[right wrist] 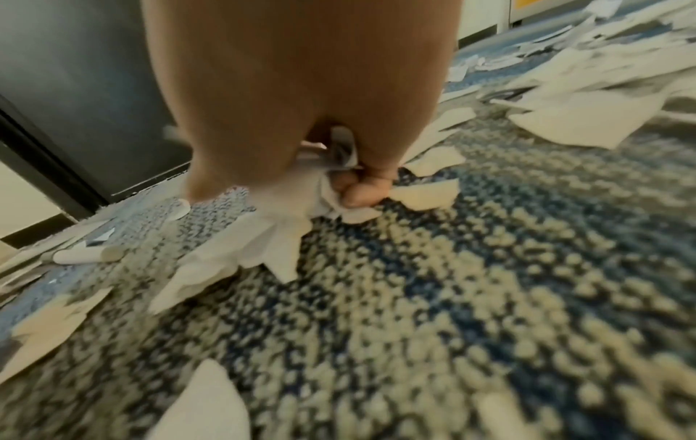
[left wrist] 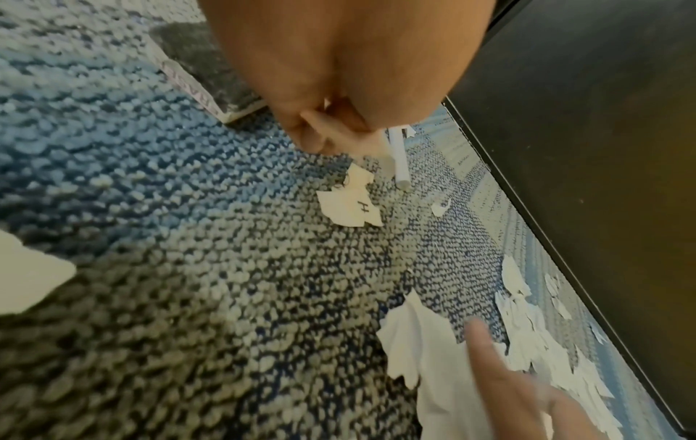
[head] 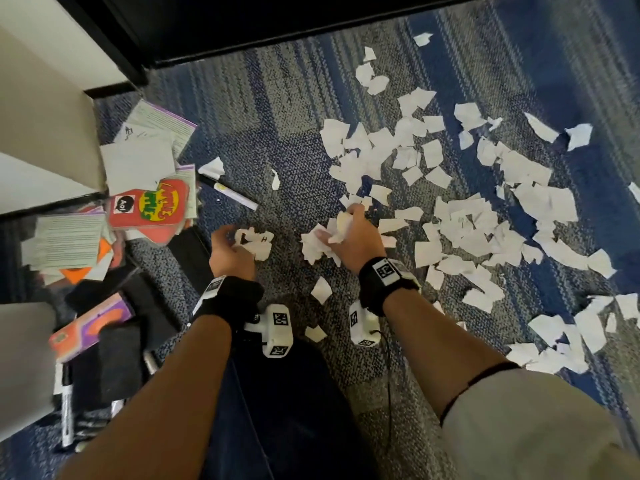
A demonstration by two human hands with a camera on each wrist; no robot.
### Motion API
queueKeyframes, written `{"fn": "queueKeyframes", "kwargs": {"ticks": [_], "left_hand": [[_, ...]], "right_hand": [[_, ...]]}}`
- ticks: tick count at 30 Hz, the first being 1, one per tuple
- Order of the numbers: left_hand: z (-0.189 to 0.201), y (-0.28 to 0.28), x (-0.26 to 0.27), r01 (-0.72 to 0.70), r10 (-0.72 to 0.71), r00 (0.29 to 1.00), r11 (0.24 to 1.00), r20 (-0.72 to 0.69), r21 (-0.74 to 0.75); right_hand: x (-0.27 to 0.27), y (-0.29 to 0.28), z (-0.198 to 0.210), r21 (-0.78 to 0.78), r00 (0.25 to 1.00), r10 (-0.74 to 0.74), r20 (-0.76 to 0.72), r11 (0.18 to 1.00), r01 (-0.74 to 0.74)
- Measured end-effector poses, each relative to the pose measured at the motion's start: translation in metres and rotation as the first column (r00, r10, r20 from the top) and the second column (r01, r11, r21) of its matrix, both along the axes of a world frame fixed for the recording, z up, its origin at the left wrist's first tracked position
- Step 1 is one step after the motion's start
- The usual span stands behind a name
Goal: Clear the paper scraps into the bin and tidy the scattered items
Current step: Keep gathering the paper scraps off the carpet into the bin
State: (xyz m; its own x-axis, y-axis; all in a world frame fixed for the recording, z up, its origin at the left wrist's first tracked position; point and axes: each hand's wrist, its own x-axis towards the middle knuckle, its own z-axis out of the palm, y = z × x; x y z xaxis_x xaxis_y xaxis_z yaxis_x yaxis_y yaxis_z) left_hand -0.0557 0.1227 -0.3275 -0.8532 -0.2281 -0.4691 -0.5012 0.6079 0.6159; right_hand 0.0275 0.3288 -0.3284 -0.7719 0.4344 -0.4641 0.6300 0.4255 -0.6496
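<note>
Overhead, both hands work low over a nubby blue-and-grey carpet [head: 277,140]. The left hand [head: 231,251] curls around a few torn paper scraps [head: 254,241], and the right hand [head: 349,237] clutches a crumpled wad of them. Beyond and to the right of the right hand, ragged white scraps cover the floor thickly; between the two hands the carpet shows mostly bare. Left of the left hand lies a jumble of printed cards [head: 138,161], a marker [head: 230,194] and black felt blocks [head: 119,355], against a pale cabinet base [head: 45,119]. A dark furniture edge [head: 277,32] bounds the far side.

From the left wrist, the left hand's fingers [left wrist: 331,131] fold inward, one lettered scrap dangling just below them; the dark edge runs close by.

From the right wrist, the right hand's fingers [right wrist: 354,190] squeeze creased, soft-edged paper against the looped pile.
</note>
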Motion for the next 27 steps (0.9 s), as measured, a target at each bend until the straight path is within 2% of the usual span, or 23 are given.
{"fn": "queueKeyframes", "kwargs": {"ticks": [3, 5, 8, 11, 12, 16, 19, 21, 24, 27], "left_hand": [[-0.003, 0.004, -0.011, -0.017, 0.018, 1.0, 0.999, 0.011, -0.035], [-0.008, 0.009, -0.017, -0.005, 0.004, 0.999, 1.0, -0.034, -0.029], [-0.012, 0.016, -0.014, 0.094, -0.097, 0.992, 0.995, -0.075, -0.045], [-0.017, 0.017, -0.007, 0.285, -0.297, 0.953, 0.943, -0.05, -0.174], [-0.018, 0.015, -0.007, 0.303, -0.319, 0.946, 0.934, -0.059, -0.187], [-0.022, 0.005, -0.015, 0.247, -0.258, 0.963, 0.959, -0.072, -0.136], [-0.016, -0.001, -0.024, 0.257, -0.264, 0.964, 0.956, -0.037, -0.141], [-0.011, -0.004, -0.028, 0.231, -0.231, 0.973, 0.964, 0.015, -0.132], [-0.005, -0.012, -0.029, 0.148, -0.145, 0.986, 0.988, 0.08, -0.031], [-0.002, -0.022, -0.023, 0.016, -0.034, 0.996, 0.978, 0.083, 0.208]], "right_hand": [[-0.007, -0.008, -0.008, 0.157, 0.993, 0.047, 0.106, 0.985, -0.064], [-0.012, -0.01, -0.013, 0.193, 0.987, 0.037, 0.156, 0.979, -0.067], [-0.011, -0.012, -0.016, 0.229, 0.988, 0.027, 0.151, 0.972, -0.061], [-0.006, -0.011, -0.022, 0.287, 0.988, 0.079, 0.13, 0.951, -0.113], [-0.004, -0.01, -0.024, 0.295, 0.988, 0.104, 0.115, 0.946, -0.134], [-0.007, -0.002, -0.027, 0.245, 0.984, 0.16, 0.081, 0.954, -0.175], [-0.01, 0.0, -0.033, 0.237, 0.95, 0.265, 0.166, 0.924, -0.3], [-0.008, 0.006, -0.031, 0.21, 0.943, 0.288, 0.165, 0.924, -0.319], [0.0, 0.017, -0.012, 0.139, 0.981, 0.181, 0.068, 0.972, -0.189], [0.01, 0.023, -0.002, 0.06, 1.0, 0.015, 0.016, 0.998, -0.016]]}}
